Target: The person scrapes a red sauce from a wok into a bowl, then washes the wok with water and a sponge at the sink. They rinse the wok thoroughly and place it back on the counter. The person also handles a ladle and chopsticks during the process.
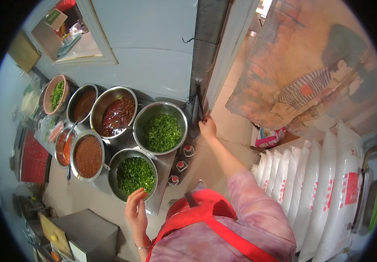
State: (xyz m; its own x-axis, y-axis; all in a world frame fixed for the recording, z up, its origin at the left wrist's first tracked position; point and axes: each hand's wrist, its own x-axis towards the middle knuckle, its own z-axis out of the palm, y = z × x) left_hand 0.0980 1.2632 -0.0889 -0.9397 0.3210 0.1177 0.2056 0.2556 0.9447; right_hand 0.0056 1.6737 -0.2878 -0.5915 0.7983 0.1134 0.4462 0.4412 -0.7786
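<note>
At the wall corner by the doorway, my right hand (208, 128) is closed around the end of a dark, strip-like thing (200, 101). What exactly it is I cannot tell. My left hand (136, 204) is raised empty, with loosely bent fingers, over the near rim of a steel bowl (111, 190) of chopped green onions (134, 175). Behind that bowl stands another steel bowl (185, 131) with chopped green herbs (164, 132). Farther left, a steel pot (95, 113) holds dark red oily sauce (119, 114), and a steel container (74, 163) holds brown granular food (88, 156).
Capped plastic bottles (181, 166) stand on the floor beside the metal table (154, 203). Stacked white sacks (312, 177) line my right side. A printed door curtain (293, 75) hangs across the doorway. A grey box-shaped cabinet (90, 226) sits at lower left.
</note>
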